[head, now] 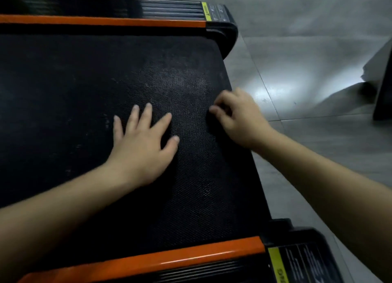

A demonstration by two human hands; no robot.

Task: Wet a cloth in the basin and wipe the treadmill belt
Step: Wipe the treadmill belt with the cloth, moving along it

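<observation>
Two hands are resting on one treadmill belt [84, 81].
The left hand [142, 142] is lying flat, fingers spread and relaxed. The right hand [235, 117] is curling its fingers at the belt's end; a grasp cannot be told. Two orange rails, far rail [101, 21] and near rail [148, 259], are flanking the belt, with grey floor [307, 38] beyond.

1. The treadmill belt [84, 81] is black, matt and finely dimpled, like rubber, with pale dusty scuffs.
2. The orange side rails [101, 21], far and near, look smooth with a slight sheen.
3. The black end caps [224, 30] look like smooth plastic.
4. The floor [297, 91] is glossy grey tile.
</observation>
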